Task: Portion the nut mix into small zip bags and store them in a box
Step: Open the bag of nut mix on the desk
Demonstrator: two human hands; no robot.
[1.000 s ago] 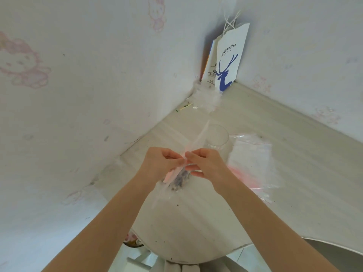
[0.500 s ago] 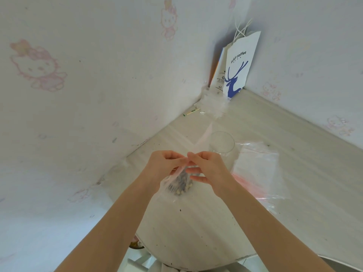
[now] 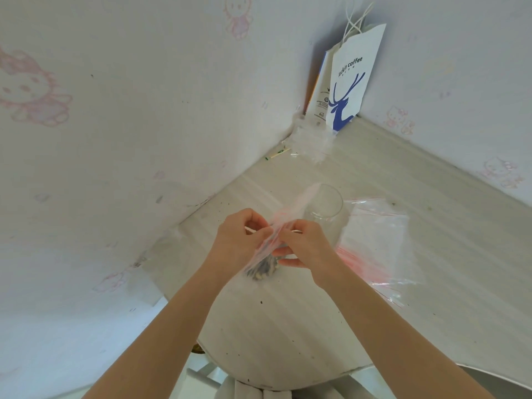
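Note:
A small clear zip bag (image 3: 266, 254) with a red zip strip hangs between my hands above the table. A clump of nut mix (image 3: 263, 271) fills its bottom. My left hand (image 3: 240, 240) pinches the bag's top edge from the left. My right hand (image 3: 305, 244) pinches the same edge from the right, fingertips almost touching the left hand's. Part of the bag's upper end sticks up past my fingers toward an empty clear glass (image 3: 325, 208).
A pile of empty zip bags (image 3: 377, 240) with red strips lies to the right on the pale table (image 3: 276, 335). In the far corner stand a white paper bag (image 3: 349, 87) with a blue deer and a crumpled clear plastic bag (image 3: 312, 142). Walls close in on the left and back.
The two hands stay pinched on the bag's top. The view has tilted a little, so hands and bag sit slightly lower and farther right in frame.

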